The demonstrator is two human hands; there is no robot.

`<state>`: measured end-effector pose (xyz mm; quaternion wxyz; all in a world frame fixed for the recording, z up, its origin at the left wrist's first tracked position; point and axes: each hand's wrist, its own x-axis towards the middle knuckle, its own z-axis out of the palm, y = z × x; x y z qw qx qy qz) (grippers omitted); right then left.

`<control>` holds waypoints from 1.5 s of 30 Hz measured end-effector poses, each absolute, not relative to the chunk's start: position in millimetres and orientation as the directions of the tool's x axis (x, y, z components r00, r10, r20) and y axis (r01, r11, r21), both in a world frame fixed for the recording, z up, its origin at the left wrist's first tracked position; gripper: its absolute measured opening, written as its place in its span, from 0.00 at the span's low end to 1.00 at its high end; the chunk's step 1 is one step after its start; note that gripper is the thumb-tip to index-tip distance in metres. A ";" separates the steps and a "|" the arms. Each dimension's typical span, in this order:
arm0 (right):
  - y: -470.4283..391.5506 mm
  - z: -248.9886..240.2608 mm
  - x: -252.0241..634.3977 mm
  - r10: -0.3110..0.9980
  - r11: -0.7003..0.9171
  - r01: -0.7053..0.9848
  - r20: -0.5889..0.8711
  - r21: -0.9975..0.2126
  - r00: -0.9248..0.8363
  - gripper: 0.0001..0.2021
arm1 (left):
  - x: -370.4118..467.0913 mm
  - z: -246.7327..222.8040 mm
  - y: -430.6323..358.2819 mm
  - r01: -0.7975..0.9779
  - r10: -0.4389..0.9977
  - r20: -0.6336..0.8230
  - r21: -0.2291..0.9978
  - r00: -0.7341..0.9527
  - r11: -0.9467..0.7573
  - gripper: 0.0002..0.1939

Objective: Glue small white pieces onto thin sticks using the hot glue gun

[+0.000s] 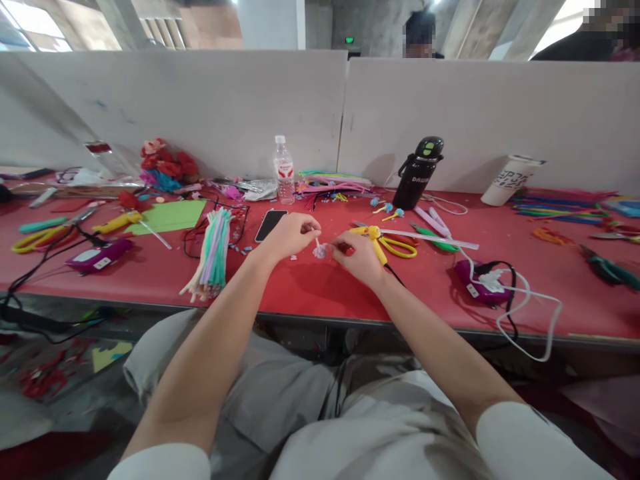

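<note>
Over the red table (295, 290), my left hand (296, 235) pinches the thin pale stem of a small lilac flower-like piece (320, 251), which hangs head down. On the piece's right side, my right hand (359, 257) has its thumb and fingers closed at the petals' edge; whether it grips a petal is too small to tell. Just right of that hand lie a yellow glue gun (376, 241) with a clear glue stick and yellow-handled scissors (403, 249). A phone (271, 225) rests behind my left wrist, beside a bundle of pastel fuzzy stems (215, 250).
A clear water bottle (285, 173), a black flask (419, 175) and a tilted white cup (510, 180) stand toward the grey partition (200, 110). Purple power strips (100, 256) with cables lie on both sides. People are partly visible beyond the partition.
</note>
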<state>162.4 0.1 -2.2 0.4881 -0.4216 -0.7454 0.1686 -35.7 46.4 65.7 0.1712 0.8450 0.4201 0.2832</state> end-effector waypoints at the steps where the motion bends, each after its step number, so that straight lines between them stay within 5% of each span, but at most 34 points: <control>1: 0.0 -2.2 162.6 0.785 0.595 0.480 0.594 -0.645 -0.175 0.07 | -35.6 65.4 46.7 0.612 0.805 0.338 0.525 0.488 -0.591 0.06; 9: 0.1 -2.7 160.8 0.733 0.637 0.559 0.641 -0.530 -0.227 0.07 | -34.9 64.8 47.0 0.616 0.800 0.351 0.511 0.487 -0.600 0.05; 35: 1.7 -7.7 156.7 0.681 0.696 0.579 0.647 -0.425 -0.343 0.08 | -32.0 64.9 45.9 0.626 0.805 0.357 0.507 0.474 -0.593 0.07; 38: -0.6 -5.6 156.5 0.703 0.683 0.547 0.639 -0.484 -0.312 0.08 | -33.5 66.6 45.7 0.635 0.803 0.378 0.493 0.461 -0.595 0.07; 41: -1.4 -3.8 155.4 0.792 0.573 0.479 0.599 -0.665 -0.116 0.07 | -35.6 68.3 45.7 0.618 0.793 0.409 0.499 0.450 -0.608 0.07; 45: 2.8 -3.7 152.6 0.957 0.289 0.056 0.290 -0.956 0.023 0.10 | -35.5 69.9 43.5 0.552 0.792 0.460 0.568 0.403 -0.610 0.10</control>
